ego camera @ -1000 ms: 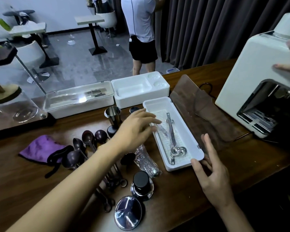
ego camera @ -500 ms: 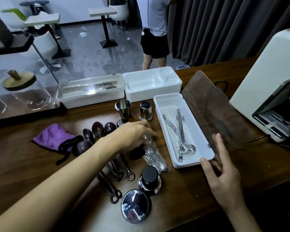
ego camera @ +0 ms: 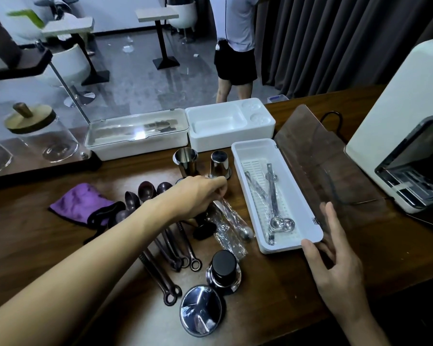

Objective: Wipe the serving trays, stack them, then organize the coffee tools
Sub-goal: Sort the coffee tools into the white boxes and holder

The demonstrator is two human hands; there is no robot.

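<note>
My left hand (ego camera: 198, 196) reaches over the coffee tools and pinches the top end of a plastic-wrapped metal spoon (ego camera: 231, 227) lying on the wooden table. My right hand (ego camera: 335, 265) is open, its fingers touching the near right corner of a long white box (ego camera: 308, 236) that holds metal measuring spoons (ego camera: 276, 216). The box's tinted lid (ego camera: 320, 158) lies open to the right. Several dark scoops (ego camera: 165, 236) lie left of the wrapped spoon. Two steel cups (ego camera: 186, 159) stand behind my left hand.
A closed clear-lidded white box (ego camera: 138, 136) and a white compartment tray (ego camera: 225, 123) sit at the back. A purple cloth (ego camera: 80, 202) lies left. A black-knobbed tamper (ego camera: 224, 269) and a shiny disc (ego camera: 200, 310) are near me. A white coffee machine (ego camera: 405, 116) stands right. A person (ego camera: 235, 43) stands beyond.
My left hand has drawn back from the white box to the table and taken hold of the wrapped spoon. My right hand stays at the box's near corner.
</note>
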